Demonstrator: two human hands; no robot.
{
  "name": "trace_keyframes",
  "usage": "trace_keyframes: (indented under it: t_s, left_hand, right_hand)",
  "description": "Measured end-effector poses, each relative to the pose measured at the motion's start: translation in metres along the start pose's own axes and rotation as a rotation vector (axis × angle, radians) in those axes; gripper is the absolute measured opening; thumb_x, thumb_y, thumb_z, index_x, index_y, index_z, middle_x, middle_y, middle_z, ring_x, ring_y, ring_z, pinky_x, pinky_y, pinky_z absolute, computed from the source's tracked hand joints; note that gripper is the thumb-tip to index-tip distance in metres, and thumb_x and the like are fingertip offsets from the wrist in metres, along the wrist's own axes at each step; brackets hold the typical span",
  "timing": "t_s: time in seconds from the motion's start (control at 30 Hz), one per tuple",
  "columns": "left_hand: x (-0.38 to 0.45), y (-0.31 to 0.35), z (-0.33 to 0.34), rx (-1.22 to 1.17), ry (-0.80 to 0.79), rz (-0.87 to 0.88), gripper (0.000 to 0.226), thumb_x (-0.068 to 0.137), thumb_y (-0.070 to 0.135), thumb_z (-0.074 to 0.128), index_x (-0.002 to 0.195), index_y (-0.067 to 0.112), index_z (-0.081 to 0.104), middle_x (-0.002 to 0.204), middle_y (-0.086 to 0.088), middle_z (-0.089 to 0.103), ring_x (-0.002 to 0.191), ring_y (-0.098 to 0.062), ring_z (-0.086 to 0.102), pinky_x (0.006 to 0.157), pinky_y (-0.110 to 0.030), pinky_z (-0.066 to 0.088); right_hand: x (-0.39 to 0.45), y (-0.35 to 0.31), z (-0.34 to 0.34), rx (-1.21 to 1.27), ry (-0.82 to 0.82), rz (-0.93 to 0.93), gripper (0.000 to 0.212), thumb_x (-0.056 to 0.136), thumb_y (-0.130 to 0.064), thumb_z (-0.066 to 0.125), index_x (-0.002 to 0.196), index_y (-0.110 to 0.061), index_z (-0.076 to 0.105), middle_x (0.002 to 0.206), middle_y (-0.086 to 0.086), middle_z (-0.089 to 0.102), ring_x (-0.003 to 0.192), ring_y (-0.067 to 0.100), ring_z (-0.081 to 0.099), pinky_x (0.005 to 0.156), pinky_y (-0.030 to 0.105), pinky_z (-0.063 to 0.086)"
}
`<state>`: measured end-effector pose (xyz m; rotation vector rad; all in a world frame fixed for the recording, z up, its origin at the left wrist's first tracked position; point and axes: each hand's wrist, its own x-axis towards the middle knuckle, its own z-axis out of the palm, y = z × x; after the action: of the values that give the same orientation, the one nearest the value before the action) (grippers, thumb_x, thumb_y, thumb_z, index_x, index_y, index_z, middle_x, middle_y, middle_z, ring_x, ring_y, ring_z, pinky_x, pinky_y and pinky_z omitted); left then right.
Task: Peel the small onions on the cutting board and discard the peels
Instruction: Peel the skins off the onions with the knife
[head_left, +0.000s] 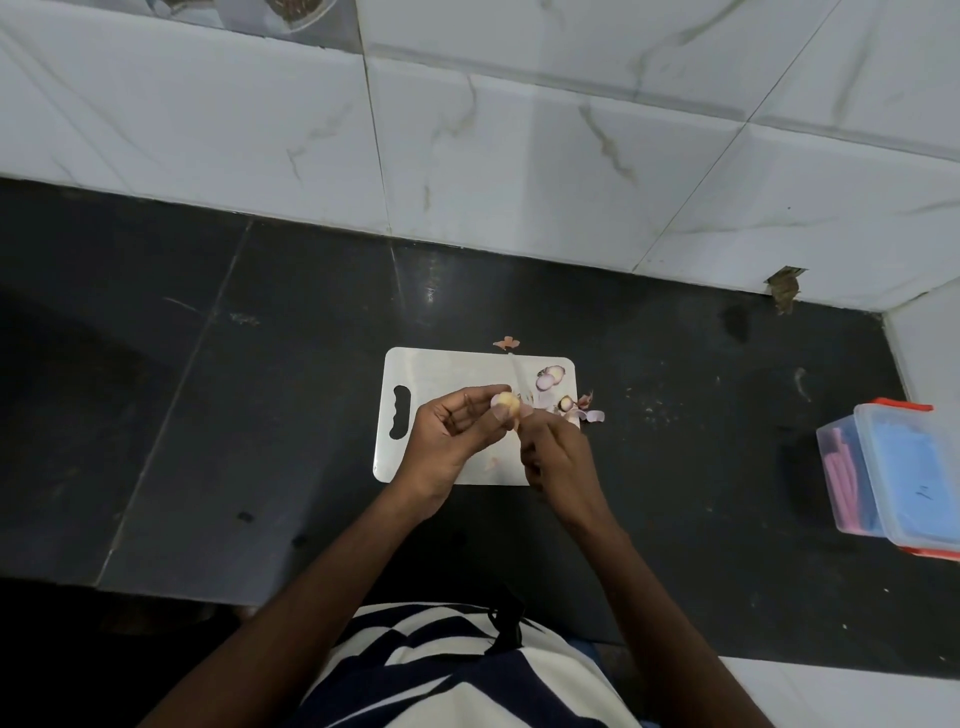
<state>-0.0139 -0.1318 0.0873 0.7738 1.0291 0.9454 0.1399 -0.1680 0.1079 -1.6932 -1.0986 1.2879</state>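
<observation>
Above the cutting board (441, 371), we find peeling under way on one small onion (505, 401).

We note the left hand (457, 434) pinching that onion between thumb and fingertips, raised just over the board's middle. The right hand (556, 457) sits just beside it toward the board's right edge, fingers curled round what appears to be a knife (519, 376) whose pale blade points toward the board's far edge; the handle is hidden. More small onions (550, 376), some cut or partly peeled, lie at the board's far right corner, with loose peels (589, 413) straddling its right edge and one scrap (506, 342) just beyond its far edge. We judge the step to be stripping the skin. Next, the remaining skin needs lifting away, then the scattered peels gathering for discard; we see no bin.
</observation>
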Motion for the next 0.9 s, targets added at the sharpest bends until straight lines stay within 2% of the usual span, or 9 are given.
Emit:
trace_keyframes:
  t_s: [0.07, 0.13, 0.23, 0.33, 0.43, 0.53, 0.67, 0.8, 0.9]
  left_hand:
    - [0.001, -0.002, 0.001, -0.019, 0.008, -0.023, 0.023, 0.101, 0.01, 0.074, 0.123, 0.016, 0.078, 0.118, -0.005, 0.084, 0.114, -0.022, 0.08, 0.101, -0.03, 0.063]
    - [0.001, -0.004, -0.001, 0.004, 0.012, -0.014, 0.028, 0.099, 0.012, 0.077, 0.127, 0.012, 0.076, 0.122, -0.008, 0.083, 0.12, -0.026, 0.078, 0.107, -0.034, 0.06]
    - [0.002, -0.008, -0.004, 0.036, 0.024, 0.031, 0.035, 0.094, 0.003, 0.081, 0.129, 0.003, 0.073, 0.123, -0.011, 0.082, 0.119, -0.028, 0.078, 0.108, -0.036, 0.06]
    - [0.001, -0.007, -0.004, 0.084, 0.017, 0.072, 0.034, 0.091, -0.001, 0.083, 0.122, 0.008, 0.074, 0.12, -0.007, 0.083, 0.114, -0.023, 0.08, 0.104, -0.034, 0.063]
    - [0.0, -0.003, -0.004, 0.047, -0.02, 0.097, 0.032, 0.093, 0.003, 0.08, 0.124, 0.01, 0.074, 0.123, -0.004, 0.083, 0.118, -0.021, 0.079, 0.103, -0.03, 0.062]
    - [-0.001, 0.0, -0.006, -0.094, -0.054, 0.096, 0.031, 0.092, 0.013, 0.078, 0.123, 0.012, 0.077, 0.127, -0.01, 0.081, 0.122, -0.024, 0.077, 0.103, -0.029, 0.061]
    - [-0.002, 0.004, -0.005, -0.149, -0.079, 0.066, 0.04, 0.089, 0.016, 0.075, 0.129, 0.017, 0.072, 0.128, -0.002, 0.081, 0.125, -0.02, 0.075, 0.101, -0.027, 0.062]
    - [-0.003, 0.008, -0.005, -0.128, -0.095, 0.058, 0.043, 0.088, 0.017, 0.074, 0.131, 0.019, 0.071, 0.13, 0.005, 0.08, 0.128, -0.015, 0.074, 0.107, -0.027, 0.059]
    - [-0.003, 0.008, -0.005, -0.087, -0.1, 0.066, 0.039, 0.089, 0.017, 0.074, 0.128, 0.017, 0.073, 0.125, 0.005, 0.082, 0.124, -0.016, 0.076, 0.101, -0.026, 0.061]
  right_hand:
    - [0.0, -0.004, 0.003, 0.121, 0.014, 0.198, 0.042, 0.112, -0.041, 0.039, 0.079, -0.018, 0.052, 0.063, -0.002, 0.04, 0.052, 0.011, 0.033, 0.046, 0.024, 0.027]
    - [0.0, -0.008, 0.003, 0.133, -0.002, 0.254, 0.037, 0.111, -0.035, 0.037, 0.084, -0.015, 0.053, 0.064, 0.0, 0.039, 0.051, 0.011, 0.031, 0.045, 0.024, 0.024]
    - [-0.001, -0.009, 0.001, 0.061, -0.006, 0.149, 0.037, 0.108, -0.027, 0.041, 0.075, -0.018, 0.055, 0.059, -0.007, 0.044, 0.051, 0.01, 0.033, 0.046, 0.023, 0.027]
    - [0.002, -0.009, 0.003, -0.095, 0.003, 0.041, 0.043, 0.111, -0.046, 0.046, 0.077, -0.023, 0.061, 0.062, -0.012, 0.054, 0.057, 0.005, 0.047, 0.057, 0.027, 0.037]
    - [0.005, -0.012, 0.001, -0.152, 0.009, -0.026, 0.044, 0.106, -0.058, 0.051, 0.084, -0.022, 0.062, 0.068, -0.007, 0.056, 0.066, 0.01, 0.051, 0.066, 0.033, 0.041]
    - [0.004, -0.016, -0.004, -0.146, -0.002, -0.104, 0.057, 0.099, -0.068, 0.052, 0.081, -0.014, 0.054, 0.07, 0.007, 0.049, 0.066, 0.016, 0.046, 0.064, 0.038, 0.04]
    - [0.002, -0.02, -0.009, -0.209, -0.03, -0.184, 0.055, 0.104, -0.059, 0.053, 0.081, -0.01, 0.05, 0.074, 0.015, 0.05, 0.072, 0.035, 0.05, 0.065, 0.043, 0.043]
    - [0.001, -0.022, -0.01, -0.198, -0.081, -0.23, 0.044, 0.108, -0.044, 0.058, 0.075, -0.017, 0.049, 0.066, -0.003, 0.044, 0.063, 0.013, 0.042, 0.061, 0.031, 0.037]
    - [0.001, -0.021, -0.01, -0.232, -0.069, -0.256, 0.047, 0.107, -0.043, 0.061, 0.077, -0.008, 0.052, 0.064, -0.007, 0.039, 0.061, 0.006, 0.036, 0.059, 0.019, 0.033]
